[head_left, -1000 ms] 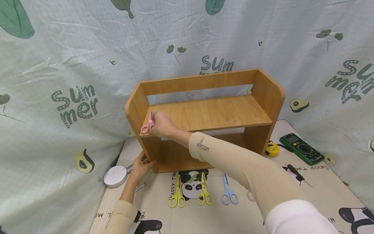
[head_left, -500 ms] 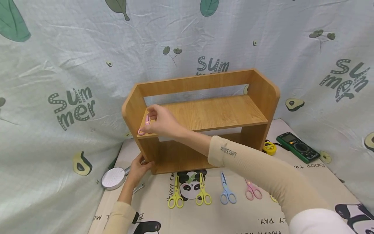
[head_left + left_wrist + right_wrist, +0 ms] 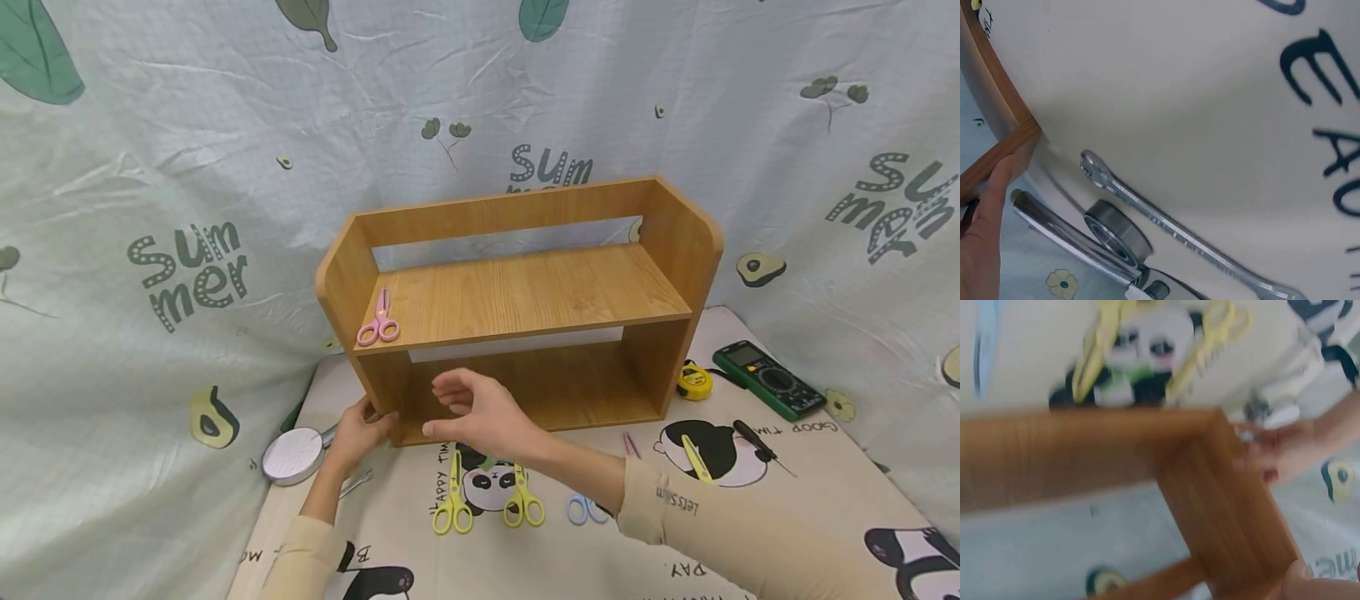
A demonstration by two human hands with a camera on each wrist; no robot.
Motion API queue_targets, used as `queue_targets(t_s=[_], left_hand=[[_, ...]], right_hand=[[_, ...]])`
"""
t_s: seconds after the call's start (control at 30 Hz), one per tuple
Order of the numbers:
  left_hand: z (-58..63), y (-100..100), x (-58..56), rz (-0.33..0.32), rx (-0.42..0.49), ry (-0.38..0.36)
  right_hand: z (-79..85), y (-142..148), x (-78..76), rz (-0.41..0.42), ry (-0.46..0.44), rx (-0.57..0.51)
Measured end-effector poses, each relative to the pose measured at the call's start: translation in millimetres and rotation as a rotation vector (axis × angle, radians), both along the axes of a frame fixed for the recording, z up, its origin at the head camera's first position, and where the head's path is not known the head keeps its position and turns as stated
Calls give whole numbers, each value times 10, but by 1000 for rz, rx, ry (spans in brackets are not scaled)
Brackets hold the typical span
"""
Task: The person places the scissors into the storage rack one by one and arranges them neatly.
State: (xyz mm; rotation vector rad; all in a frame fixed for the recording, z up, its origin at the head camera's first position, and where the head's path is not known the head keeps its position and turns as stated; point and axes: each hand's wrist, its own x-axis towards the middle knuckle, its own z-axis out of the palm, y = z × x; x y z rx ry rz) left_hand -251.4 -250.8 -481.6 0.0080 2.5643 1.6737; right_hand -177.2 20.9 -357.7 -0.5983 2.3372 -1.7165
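A two-tier wooden shelf (image 3: 525,296) stands against the cloth backdrop. Pink scissors (image 3: 382,315) lie flat at the left end of its upper board, blades toward the back. My left hand (image 3: 362,433) holds the shelf's lower left side panel, thumb on the front edge. In front of the lower compartment, my right hand (image 3: 487,415) hovers with nothing in it, fingers loosely bent. Yellow scissors (image 3: 454,492) and a second yellow pair (image 3: 521,492) lie before the shelf. Blue scissors (image 3: 587,498), another pink pair (image 3: 632,446) and further yellow scissors (image 3: 697,461) are partly hidden by my right arm.
Left of the shelf are a shower head (image 3: 294,456), a wrench (image 3: 1179,232) and a metal ring like a bearing (image 3: 1124,232). To the right lie a yellow tape measure (image 3: 694,381), a green multimeter (image 3: 772,379) and a screwdriver (image 3: 753,437).
My right hand has let go of the pink scissors on the upper board, then moved down and right, away from them. The left hand stays at the side panel.
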Motion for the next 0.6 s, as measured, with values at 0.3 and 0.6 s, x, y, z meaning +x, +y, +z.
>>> queue_targets(t_s=[0.3,0.6], left_hand=[[-89,-28,78,35,98,-164],[-126,-19,100,50,139,-190]], right_hand=[[-747,-31,131,-61,-151,-61],[-1313,-135,193,-189,-197,-53]])
